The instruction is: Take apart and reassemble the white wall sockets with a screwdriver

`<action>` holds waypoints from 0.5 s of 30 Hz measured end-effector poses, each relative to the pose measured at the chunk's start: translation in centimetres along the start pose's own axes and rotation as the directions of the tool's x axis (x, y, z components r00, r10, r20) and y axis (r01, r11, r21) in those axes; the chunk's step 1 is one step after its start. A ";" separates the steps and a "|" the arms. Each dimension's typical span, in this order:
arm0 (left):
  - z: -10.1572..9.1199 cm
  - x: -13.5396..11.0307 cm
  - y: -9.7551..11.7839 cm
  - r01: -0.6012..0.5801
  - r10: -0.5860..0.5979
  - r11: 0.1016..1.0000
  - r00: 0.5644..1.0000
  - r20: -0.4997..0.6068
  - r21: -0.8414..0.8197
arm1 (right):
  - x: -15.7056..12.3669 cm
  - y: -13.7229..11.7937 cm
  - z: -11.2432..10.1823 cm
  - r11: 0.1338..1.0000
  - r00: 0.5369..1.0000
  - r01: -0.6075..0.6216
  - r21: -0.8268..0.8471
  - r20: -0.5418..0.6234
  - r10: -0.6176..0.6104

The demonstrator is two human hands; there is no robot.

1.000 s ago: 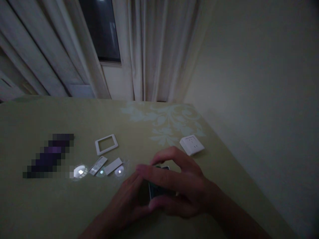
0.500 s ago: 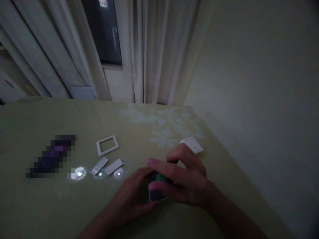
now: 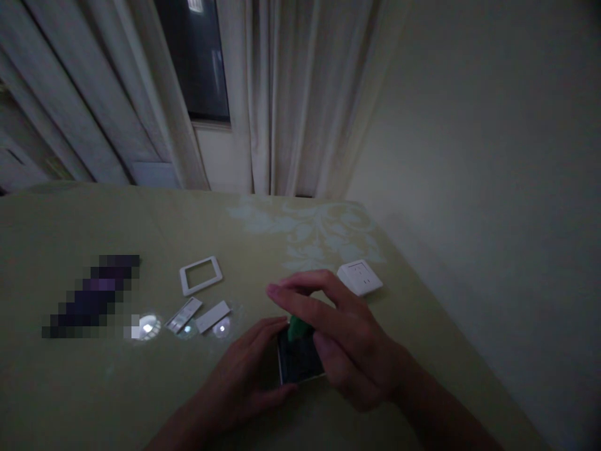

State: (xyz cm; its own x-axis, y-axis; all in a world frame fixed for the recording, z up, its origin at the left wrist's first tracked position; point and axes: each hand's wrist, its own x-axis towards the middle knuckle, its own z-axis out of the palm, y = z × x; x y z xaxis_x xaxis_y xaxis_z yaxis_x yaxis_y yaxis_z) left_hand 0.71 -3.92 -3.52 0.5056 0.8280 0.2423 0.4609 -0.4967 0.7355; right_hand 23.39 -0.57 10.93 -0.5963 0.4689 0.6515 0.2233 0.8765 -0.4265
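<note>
My left hand (image 3: 248, 376) grips the left side of a dark square module (image 3: 300, 363) that rests on the green tablecloth (image 3: 94, 388). Over it, my right hand (image 3: 347, 351) hovers with its fingers loosely curled; the index finger points left. A small green part (image 3: 297, 328) shows at the module's far edge, under my right fingers. Whether they hold that part is unclear in the dim light.
A white square frame (image 3: 200, 274) lies to the left, with two flat white strips (image 3: 184, 314) (image 3: 213, 316) and shiny round discs (image 3: 148, 326) nearer me. A white wall socket (image 3: 359, 277) sits beyond my right hand. A blurred dark object (image 3: 94, 294) lies far left. Curtains and a wall stand behind.
My right hand has lifted its fingers off the dark module, uncovering its face and the green part. My left hand keeps its hold on the module.
</note>
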 end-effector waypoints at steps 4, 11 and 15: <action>0.1 -0.1 -0.1 0.000 0.000 1.000 1.000 0.002 0.017 | -0.3 0.5 0.5 0.991 0.991 0.079 -0.111 -0.098 -0.090; -0.1 0.1 -0.2 -0.037 0.037 0.999 0.999 -0.025 0.007 | -0.1 0.5 0.3 0.977 0.995 0.090 -0.192 -0.026 -0.097; -0.3 0.2 0.2 -0.038 0.039 0.999 0.999 -0.034 0.025 | 0.1 1.0 0.5 0.982 0.990 0.116 -0.146 -0.058 -0.125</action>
State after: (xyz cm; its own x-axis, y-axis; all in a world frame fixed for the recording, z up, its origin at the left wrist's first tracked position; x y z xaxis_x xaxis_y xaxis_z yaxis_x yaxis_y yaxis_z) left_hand 0.75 -3.77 -3.13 0.4981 0.8164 0.2921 0.4594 -0.5342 0.7096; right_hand 23.19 0.30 10.27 -0.5742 0.3610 0.7348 0.2633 0.9313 -0.2518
